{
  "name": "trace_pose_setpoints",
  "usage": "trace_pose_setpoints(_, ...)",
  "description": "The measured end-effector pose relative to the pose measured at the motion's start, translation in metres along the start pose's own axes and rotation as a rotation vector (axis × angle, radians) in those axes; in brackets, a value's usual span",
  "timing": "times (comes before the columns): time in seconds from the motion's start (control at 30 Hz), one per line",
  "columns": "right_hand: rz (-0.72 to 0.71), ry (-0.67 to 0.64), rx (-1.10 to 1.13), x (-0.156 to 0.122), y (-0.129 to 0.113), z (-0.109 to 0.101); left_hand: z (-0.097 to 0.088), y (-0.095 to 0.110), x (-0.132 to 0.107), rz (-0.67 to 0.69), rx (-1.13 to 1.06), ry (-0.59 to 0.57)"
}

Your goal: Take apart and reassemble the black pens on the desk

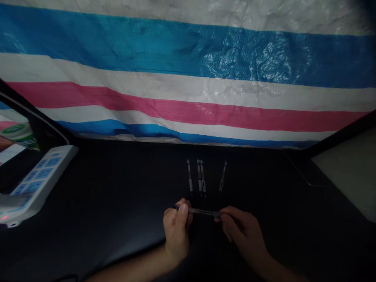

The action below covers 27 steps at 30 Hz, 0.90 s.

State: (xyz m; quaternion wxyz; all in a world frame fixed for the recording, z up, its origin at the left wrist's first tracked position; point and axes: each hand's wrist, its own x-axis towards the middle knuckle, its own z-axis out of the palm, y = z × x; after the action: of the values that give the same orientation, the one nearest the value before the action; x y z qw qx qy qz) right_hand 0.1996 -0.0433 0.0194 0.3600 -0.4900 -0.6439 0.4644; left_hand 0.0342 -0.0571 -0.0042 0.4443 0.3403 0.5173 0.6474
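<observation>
A clear-barrelled pen [201,212] lies nearly level between my two hands, above the dark table. My left hand [178,231] is closed around its left end, thumb on top, with a dark tip poking out past the fingers. At the other end, my right hand [242,231] pinches the greyish end of the pen between thumb and fingers. Just beyond my hands lie several similar pens on the table: one pen [190,178] on the left, a touching or nearly touching pair [201,178] in the middle, and a tilted pen [223,177] to the right.
A white power strip [44,180] with blue sockets and a red light rests at the left. Behind the black tabletop [117,188] hangs a striped plastic sheet [188,86]. A green-and-white container [19,133] shows at the far left edge.
</observation>
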Motion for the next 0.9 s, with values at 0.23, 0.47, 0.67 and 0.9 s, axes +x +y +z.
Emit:
trace_pose_setpoints(0.23, -0.252, 0.093, -0.145, -0.002, -0.006, -0.004, 0.000, -0.002, -0.001, -0.021, -0.065, -0.018)
trace_pose_setpoints(0.47, -0.536, 0.264, -0.339, 0.000, -0.003, -0.006, 0.006, 0.003, -0.003, -0.114, -0.195, -0.031)
trace_pose_setpoints(0.67, -0.442, 0.200, -0.253, -0.006, 0.006, -0.006, 0.007, 0.005, -0.005, -0.100, -0.213, -0.033)
trace_pose_setpoints(0.9, -0.060, 0.052, 0.105, -0.003, 0.003, -0.005, 0.005, 0.005, -0.006, -0.052, -0.212, -0.048)
